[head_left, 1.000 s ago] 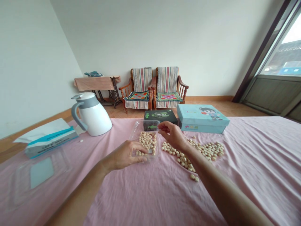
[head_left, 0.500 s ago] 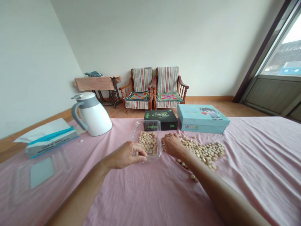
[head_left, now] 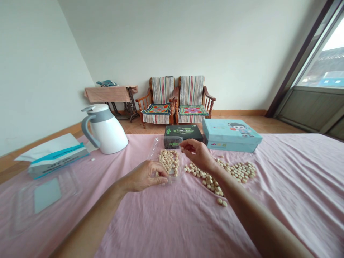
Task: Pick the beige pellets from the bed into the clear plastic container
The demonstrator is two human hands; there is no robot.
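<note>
A clear plastic container (head_left: pixel 180 172), partly filled with small round beige pieces (head_left: pixel 169 161), stands in front of me. My left hand (head_left: pixel 146 176) is closed at its near left corner, thumb and fingers on the rim. Just above the container's right rim, my right hand (head_left: pixel 197 153) pinches what looks like one small beige piece, mostly hidden by the fingertips. To the right, a loose spread of the same beige pieces (head_left: pixel 211 183) lies on the pink cloth (head_left: pixel 161 222), partly covered by my right forearm.
Behind the container are a black box (head_left: pixel 193 134) and a light blue box (head_left: pixel 231 138). At the left stand a white jug (head_left: pixel 111 134) and a tissue pack (head_left: pixel 59 157). A clear plastic lid (head_left: pixel 67 184) lies at the near left. Two chairs (head_left: pixel 192 96) stand beyond the table.
My right hand has lifted from the loose beige pieces and moved up to the container's right rim. My left hand stays at the container's near left corner.
</note>
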